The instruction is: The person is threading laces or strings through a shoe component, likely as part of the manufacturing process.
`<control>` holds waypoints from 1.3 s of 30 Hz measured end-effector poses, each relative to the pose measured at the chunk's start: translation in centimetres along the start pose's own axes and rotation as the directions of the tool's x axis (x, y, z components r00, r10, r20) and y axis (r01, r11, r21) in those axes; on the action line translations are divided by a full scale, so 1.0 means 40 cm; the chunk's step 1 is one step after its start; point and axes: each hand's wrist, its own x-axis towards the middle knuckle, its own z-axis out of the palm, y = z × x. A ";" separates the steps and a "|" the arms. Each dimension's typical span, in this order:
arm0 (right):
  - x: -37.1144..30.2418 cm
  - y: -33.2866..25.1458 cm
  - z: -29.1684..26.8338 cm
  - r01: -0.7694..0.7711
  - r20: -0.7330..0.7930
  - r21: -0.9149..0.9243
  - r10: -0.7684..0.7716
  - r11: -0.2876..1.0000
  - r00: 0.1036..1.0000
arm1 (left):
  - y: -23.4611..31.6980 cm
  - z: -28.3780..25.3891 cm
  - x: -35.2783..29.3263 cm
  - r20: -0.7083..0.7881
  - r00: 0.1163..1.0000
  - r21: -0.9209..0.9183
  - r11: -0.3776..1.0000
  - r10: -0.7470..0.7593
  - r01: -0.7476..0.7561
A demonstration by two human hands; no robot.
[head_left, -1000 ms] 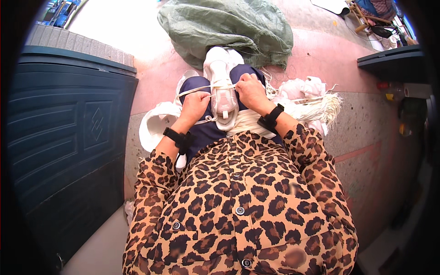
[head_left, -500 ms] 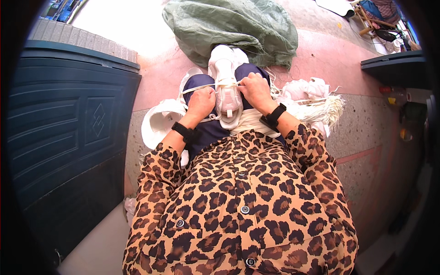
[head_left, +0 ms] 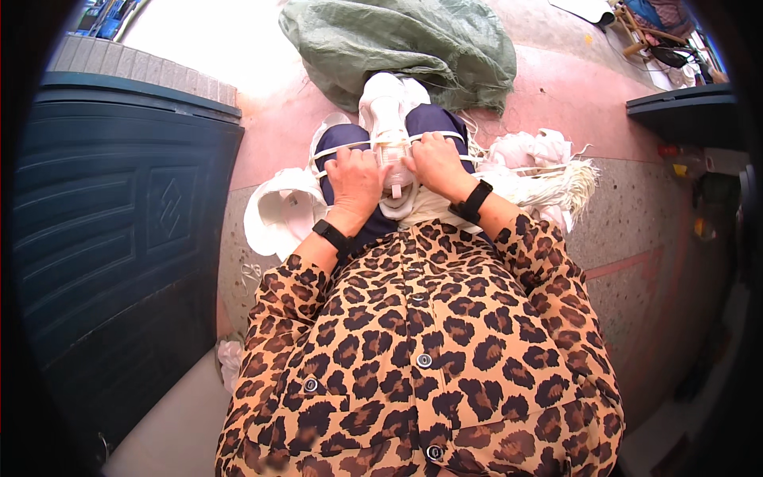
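Note:
A white and pale pink sneaker (head_left: 395, 163) stands between my knees, its heel end towards me. Cream shoelace (head_left: 343, 149) leads out from it to both sides, across the dark trousers. On the shoe's left side my left hand (head_left: 355, 181) is closed, fingers curled and thumb against the upper. My right hand (head_left: 439, 165) grips the opposite side, its curled fingers close under the lace. The palms hide where the fingers meet the shoe. Another white shoe (head_left: 278, 213) lies by my left knee. A bundle of cream laces (head_left: 568, 189) hangs at my right.
A large green woven sack (head_left: 405, 44) lies on the floor ahead. Dark blue panelled door (head_left: 119, 230) stands close on my left. At the right are a dark shelf edge (head_left: 691, 111) and a wooden chair (head_left: 640, 40) farther off.
Both hands have come lower and closer in against the sneaker, with thumbs now on its upper. The lace that was drawn taut sideways between them now lies over the knees.

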 end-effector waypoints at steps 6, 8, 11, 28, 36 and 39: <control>0.018 0.047 0.031 0.007 0.073 0.164 -0.019 0.986 0.997 | -0.013 -0.003 0.007 0.086 0.996 0.017 0.999 0.028 -0.030; 0.018 0.054 0.033 0.021 0.052 0.230 -0.034 0.973 0.998 | -0.026 -0.016 0.018 0.188 0.982 -0.137 0.990 -0.006 0.033; 0.014 0.055 0.030 0.037 0.021 0.295 -0.045 0.955 0.999 | -0.028 -0.014 0.089 0.072 0.996 -0.301 0.953 0.046 -0.023; 0.024 -0.007 -0.009 0.181 -0.053 -0.171 -0.193 0.968 0.980 | -0.013 -0.013 0.301 0.731 0.677 -0.679 0.176 0.080 0.713; 0.027 0.067 -0.304 0.354 -0.722 0.053 -0.209 0.934 0.659 | 0.014 0.000 0.317 0.817 0.570 -0.568 0.284 0.086 0.772; -0.043 0.095 -0.603 0.578 -0.892 0.409 0.176 0.706 0.417 | 0.063 0.018 0.297 0.768 0.629 -0.553 0.621 0.122 0.555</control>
